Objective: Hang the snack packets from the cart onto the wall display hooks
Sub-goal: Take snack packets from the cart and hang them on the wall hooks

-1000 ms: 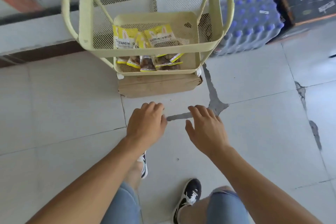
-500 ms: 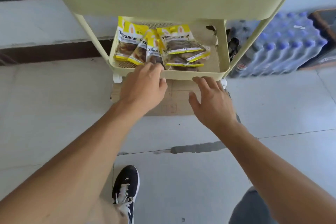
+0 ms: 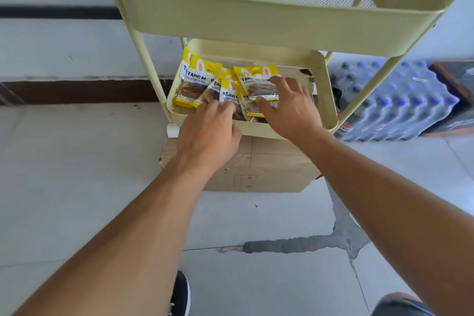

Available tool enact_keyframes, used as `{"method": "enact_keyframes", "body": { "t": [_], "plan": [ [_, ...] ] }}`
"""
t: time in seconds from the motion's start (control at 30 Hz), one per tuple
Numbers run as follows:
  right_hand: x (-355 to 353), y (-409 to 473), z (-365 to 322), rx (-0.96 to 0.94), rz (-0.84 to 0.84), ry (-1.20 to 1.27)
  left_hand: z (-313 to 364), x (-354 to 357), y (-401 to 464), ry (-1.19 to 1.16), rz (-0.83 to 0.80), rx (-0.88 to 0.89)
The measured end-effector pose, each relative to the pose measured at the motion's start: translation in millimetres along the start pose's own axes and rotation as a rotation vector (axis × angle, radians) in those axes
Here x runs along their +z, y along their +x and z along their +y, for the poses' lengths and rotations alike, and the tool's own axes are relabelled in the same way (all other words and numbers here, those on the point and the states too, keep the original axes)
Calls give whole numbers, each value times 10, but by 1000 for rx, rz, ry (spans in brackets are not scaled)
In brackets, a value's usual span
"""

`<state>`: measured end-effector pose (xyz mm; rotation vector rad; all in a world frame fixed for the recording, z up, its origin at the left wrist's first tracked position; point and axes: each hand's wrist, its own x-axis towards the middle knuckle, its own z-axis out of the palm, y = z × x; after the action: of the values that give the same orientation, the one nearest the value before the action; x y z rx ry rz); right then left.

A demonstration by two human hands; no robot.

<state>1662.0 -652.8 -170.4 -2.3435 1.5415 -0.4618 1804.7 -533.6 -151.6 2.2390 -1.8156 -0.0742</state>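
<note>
Several yellow snack packets (image 3: 198,82) lie in a loose pile in the lower tray (image 3: 325,100) of the pale yellow cart. My left hand (image 3: 210,131) reaches over the tray's front rim, and its fingertips touch the packets in the middle of the pile. My right hand (image 3: 292,108) lies spread over the top packet (image 3: 256,86), fingers across its right side and thumb at its lower edge. Neither hand has lifted a packet. No wall hooks are in view.
The cart's empty upper tray (image 3: 256,23) overhangs the lower one. A flat cardboard box (image 3: 256,169) lies under the cart. Shrink-wrapped packs of water bottles (image 3: 400,105) and a dark crate (image 3: 459,77) stand to the right. My shoe (image 3: 180,292) is on the tiled floor.
I have stepped close to the cart. Both hands moved forward from in front of the tray's rim into the lower tray and now touch the packets.
</note>
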Motion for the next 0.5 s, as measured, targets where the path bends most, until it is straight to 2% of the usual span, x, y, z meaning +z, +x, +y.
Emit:
{"method": "enact_keyframes", "body": {
  "t": [0.2, 0.5],
  "plan": [
    [263, 537, 22, 102, -167, -112, -31, 23, 63, 10, -8, -1],
    [484, 788, -57, 253, -310, -237, -5, 88, 162, -18, -9, 11]
  ]
}}
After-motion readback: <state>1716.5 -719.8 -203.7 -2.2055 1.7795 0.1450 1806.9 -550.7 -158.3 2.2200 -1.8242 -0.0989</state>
